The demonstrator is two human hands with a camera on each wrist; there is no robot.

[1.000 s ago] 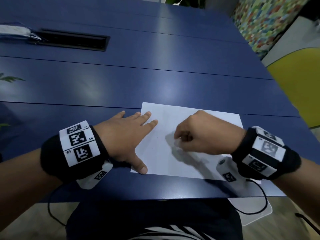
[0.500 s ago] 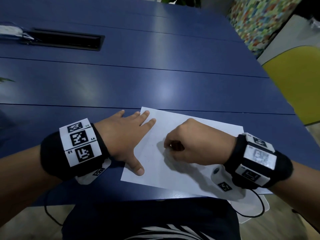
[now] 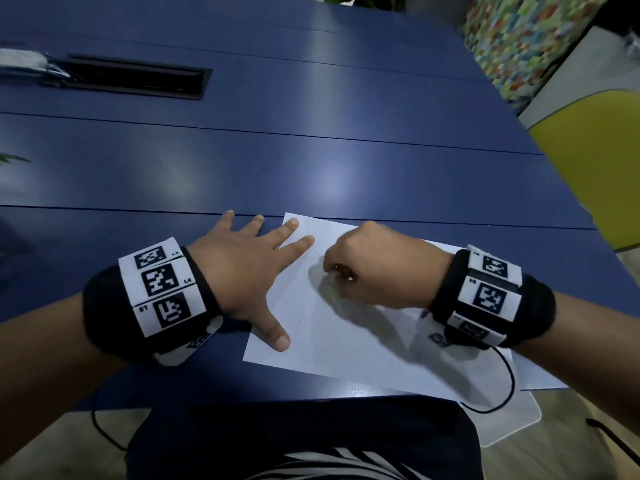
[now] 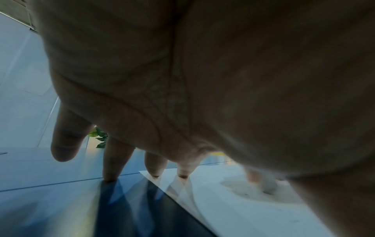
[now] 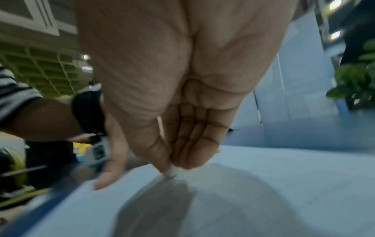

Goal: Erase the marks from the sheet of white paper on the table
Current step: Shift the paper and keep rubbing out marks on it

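A white sheet of paper [image 3: 346,341] lies near the front edge of the blue table [image 3: 311,150], with a few faint pencil flecks [image 3: 299,320] on its left part. My left hand [image 3: 256,271] lies flat with spread fingers; its thumb and two fingertips [image 4: 155,174] press the sheet's left edge. My right hand [image 3: 374,268] is curled over the sheet's upper middle. In the right wrist view its thumb and fingers pinch a small white eraser [image 5: 172,171] whose tip touches the paper [image 5: 263,192].
A black cable slot [image 3: 138,79] is set into the table at the far left. A yellow chair [image 3: 602,161] stands to the right. A clear plastic piece [image 3: 509,420] and a black cable [image 3: 509,382] hang past the table's front edge.
The right hand with the eraser has slid left and slightly up across the sheet, closer to the left fingertips. The sheet has turned a little. The left hand stays planted.
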